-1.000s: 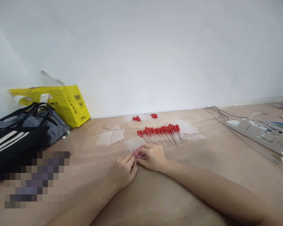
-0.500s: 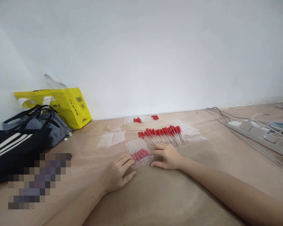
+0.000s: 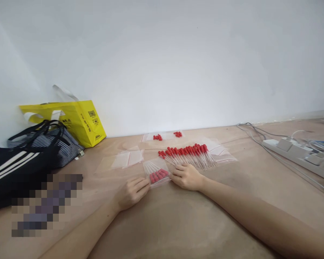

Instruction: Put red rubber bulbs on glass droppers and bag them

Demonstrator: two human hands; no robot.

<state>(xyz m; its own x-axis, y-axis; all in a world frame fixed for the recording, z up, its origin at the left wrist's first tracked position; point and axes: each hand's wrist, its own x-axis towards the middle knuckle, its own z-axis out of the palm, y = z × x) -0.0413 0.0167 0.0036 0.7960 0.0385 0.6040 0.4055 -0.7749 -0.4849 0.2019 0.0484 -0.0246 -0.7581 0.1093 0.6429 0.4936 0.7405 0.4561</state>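
Note:
A small clear zip bag point(image 3: 154, 166) lies flat on the table, holding several droppers with red bulbs point(image 3: 158, 175) towards me and pale stems pointing away. At its near left corner, my left hand point(image 3: 133, 193) is closed with fingers and thumb together on the plastic edge. My right hand point(image 3: 186, 177) pinches the near right corner, its fingers curled and the thumb mostly hidden. Just beyond that hand, a row of loose droppers point(image 3: 189, 153) lies side by side, red bulbs away from me.
Flat zip bags point(image 3: 132, 158) lie to the left, with others point(image 3: 221, 151) under the row's right end. Small red pieces point(image 3: 158, 137) sit on bags near the wall. A yellow bag point(image 3: 89, 126) and black bag point(image 3: 24, 172) stand left; a power strip point(image 3: 297, 154) with cables lies right.
Both thumbs have drawn in against the fingers at the bag's near edge. My left hand has shifted slightly left, and the bag's near strip lies flatter. The view has moved slightly.

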